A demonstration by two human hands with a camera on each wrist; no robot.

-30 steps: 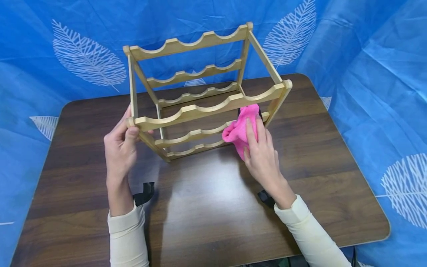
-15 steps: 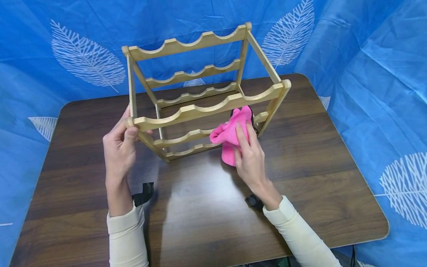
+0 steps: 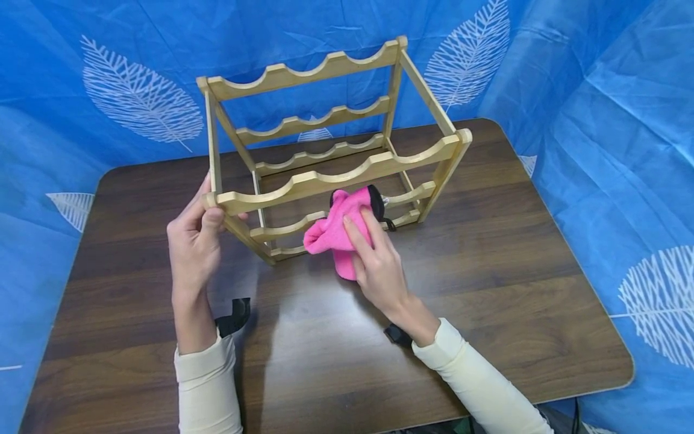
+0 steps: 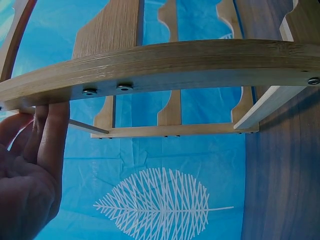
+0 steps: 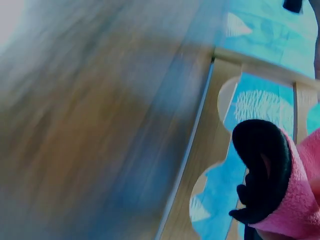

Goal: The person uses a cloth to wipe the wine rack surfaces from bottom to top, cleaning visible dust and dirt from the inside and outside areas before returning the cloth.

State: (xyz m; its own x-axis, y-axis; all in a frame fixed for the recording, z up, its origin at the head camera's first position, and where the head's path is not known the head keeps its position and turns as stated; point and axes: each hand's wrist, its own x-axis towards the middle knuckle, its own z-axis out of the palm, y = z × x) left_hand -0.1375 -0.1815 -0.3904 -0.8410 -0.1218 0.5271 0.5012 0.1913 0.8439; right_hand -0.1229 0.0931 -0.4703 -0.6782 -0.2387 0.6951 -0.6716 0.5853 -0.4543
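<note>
A pale wooden wine rack [image 3: 336, 179] with scalloped rails stands on the dark wood table. My left hand [image 3: 195, 244] grips its upper front left corner, thumb on the near side. In the left wrist view the fingers [image 4: 54, 135] reach up behind the side post [image 4: 200, 65]. My right hand [image 3: 381, 271] holds a bunched pink cloth [image 3: 344, 224] with black edging, wrapped over the middle front rail. The right wrist view shows the cloth's black trim [image 5: 262, 170] in front of the rails. The cloth hides part of the middle and lower front rails.
Blue fabric [image 3: 303, 24] with white leaf prints hangs behind and beside the table [image 3: 515, 259]. Black straps [image 3: 233, 317] sit at both wrists. The rack's upper front rail lies above the right hand.
My right hand has slid left along the middle front rail with the pink cloth, from near the right post to about mid-rail. The left hand and the rack stay nearly still.
</note>
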